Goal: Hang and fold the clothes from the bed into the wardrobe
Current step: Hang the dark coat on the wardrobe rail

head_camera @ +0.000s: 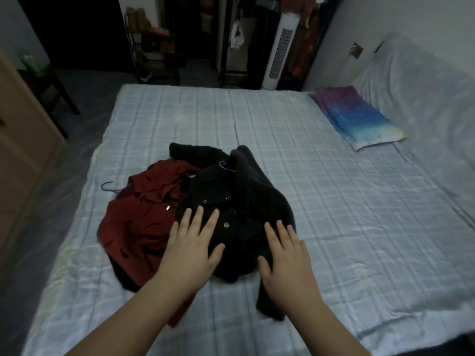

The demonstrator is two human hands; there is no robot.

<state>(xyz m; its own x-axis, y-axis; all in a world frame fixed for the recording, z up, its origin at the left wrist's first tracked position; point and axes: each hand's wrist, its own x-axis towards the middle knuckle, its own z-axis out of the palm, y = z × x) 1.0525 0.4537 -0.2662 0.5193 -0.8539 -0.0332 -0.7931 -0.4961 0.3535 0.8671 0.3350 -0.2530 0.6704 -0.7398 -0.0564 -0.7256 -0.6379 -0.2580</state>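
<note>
Your left hand (pixel 191 242) and right hand (pixel 288 255) are both flat and spread, fingers loose, grasping nothing, over the near part of the black buttoned woollen coat (pixel 231 209) that lies crumpled in the middle of the pale checked bedsheet (pixel 334 214); whether the palms press on it or only hover, you cannot tell. The coat looks thick, soft and fairly heavy, so it will likely sag and drag rather than hold a shape. A thin hanger hook (pixel 224 164) shows at its far collar, and taking hold there or at the shoulders beside it should lift the whole garment evenly. Touching its left side lies the dark red jacket with small metal fittings (pixel 144 217), part of it tucked under the black one, with a purple hanger hook (pixel 108 186) poking out to its far left; expect the two to snag. The bed's left edge is near the red jacket, while the right and far stretches of sheet lie open, up to the folded purple and blue cloth (pixel 357 116). The dim wardrobe with hanging clothes (pixel 259 34) stands past the far edge.
</note>
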